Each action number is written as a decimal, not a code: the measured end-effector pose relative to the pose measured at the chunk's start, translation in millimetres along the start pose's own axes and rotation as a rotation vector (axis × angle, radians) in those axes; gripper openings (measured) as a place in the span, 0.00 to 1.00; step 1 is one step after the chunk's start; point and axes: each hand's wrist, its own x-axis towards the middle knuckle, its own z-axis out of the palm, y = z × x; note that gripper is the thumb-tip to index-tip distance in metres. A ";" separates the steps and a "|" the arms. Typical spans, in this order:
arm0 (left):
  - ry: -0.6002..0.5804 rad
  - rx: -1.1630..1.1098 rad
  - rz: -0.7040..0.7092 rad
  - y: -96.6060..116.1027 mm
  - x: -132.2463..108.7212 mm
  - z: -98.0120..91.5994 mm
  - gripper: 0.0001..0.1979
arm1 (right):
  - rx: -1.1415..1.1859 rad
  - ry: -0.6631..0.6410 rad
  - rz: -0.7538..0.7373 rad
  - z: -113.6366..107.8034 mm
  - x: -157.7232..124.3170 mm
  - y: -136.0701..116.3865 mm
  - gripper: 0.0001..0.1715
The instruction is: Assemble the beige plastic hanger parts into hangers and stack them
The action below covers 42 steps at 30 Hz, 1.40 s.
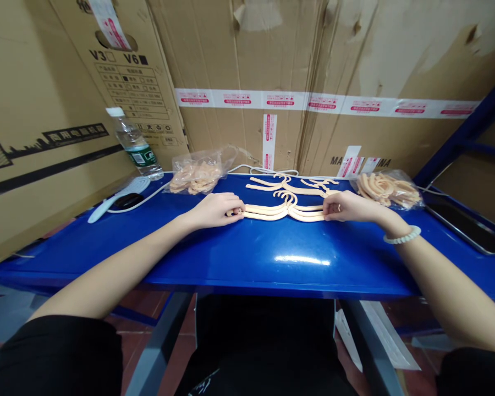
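Observation:
Several beige clothes hangers [268, 213] lie stacked side by side on the blue table, their hooks pointing away from me. My left hand [219, 210] is closed round the left ends of this stack. Round the right ends, my right hand [348, 208] is closed too, with a beaded bracelet on its wrist. The fingers hide both tips of the stack. Just behind lie more beige hangers [266, 186], loosely spread, with a few hooks overlapping near the right hand.
Clear plastic bags of beige hangers lie at the back, one left [198, 173] and one right [390, 188]. A water bottle [138, 148], a pale hairbrush [121, 195] and a black mouse [126, 202] are at left. At right lies a phone-like dark device [474, 226]. Cardboard boxes [239, 66] wall the back.

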 end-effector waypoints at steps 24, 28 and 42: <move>0.016 -0.258 -0.094 -15.5 0.9 -3.1 0.12 | 0.044 0.002 0.030 -5.8 -1.3 11.0 0.18; 0.059 -0.247 -0.164 -20.2 1.5 -6.4 0.15 | -0.028 0.058 0.078 -18.0 -8.8 22.3 0.19; -0.183 -0.094 -0.105 -45.8 -10.5 -20.7 0.33 | -0.127 -0.036 0.131 -10.2 -9.3 40.7 0.48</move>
